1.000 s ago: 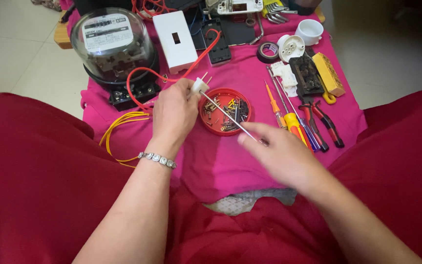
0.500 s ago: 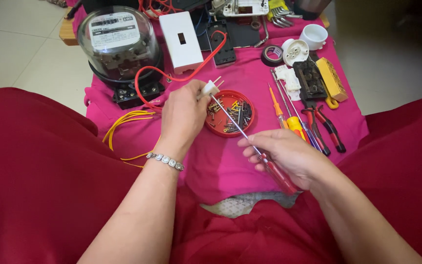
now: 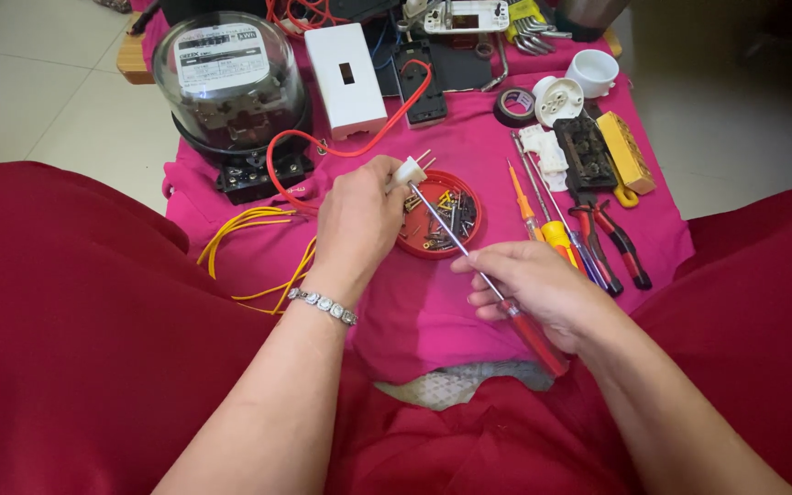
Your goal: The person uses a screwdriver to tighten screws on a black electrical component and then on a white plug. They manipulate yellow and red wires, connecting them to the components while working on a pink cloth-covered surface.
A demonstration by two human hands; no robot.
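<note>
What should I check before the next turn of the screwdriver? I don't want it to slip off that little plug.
1. Grip on the small white plug: ok, pinched in the left hand, prongs pointing up and away.
2. Grip on the red-handled screwdriver: ok, the right hand wraps the handle, a finger lying along the shaft.
3. Tip seated in the screw: cannot tell, the tip meets the plug but the screw head is too small to see.
4. Red dish of screws under the work: ok, it lies directly below the plug.
5. Red wire clear of the shaft: ok, it loops away to the left.
</note>
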